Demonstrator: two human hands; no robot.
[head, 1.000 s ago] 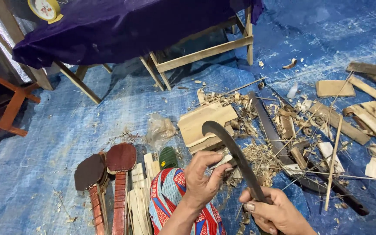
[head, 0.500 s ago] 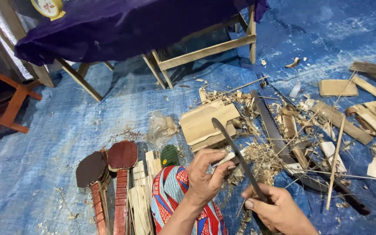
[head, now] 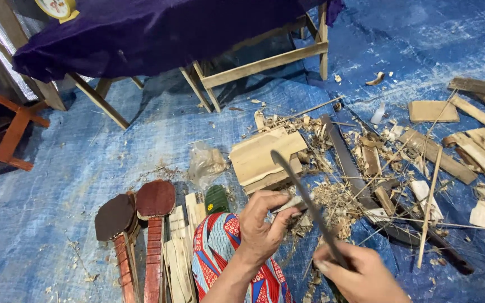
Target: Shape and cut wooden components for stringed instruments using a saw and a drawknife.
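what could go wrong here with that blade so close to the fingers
The right hand works a long dark blade against a small wood piece pinched in the left hand. A slip might cut the left fingers, which sit right beside the edge. The blade also hangs over the patterned cloth on the person's lap, so a glancing stroke might land there. Shavings and thin sticks underfoot might snag or slide.

From my remote view, a blue tarpaulin (head: 74,185) covers the floor, a wooden-legged table (head: 254,67) draped in purple cloth (head: 158,31) stands at twelve o'clock, a reddish wooden frame (head: 12,132) sits at nine o'clock, and wood offcuts (head: 467,140) lie at three o'clock.
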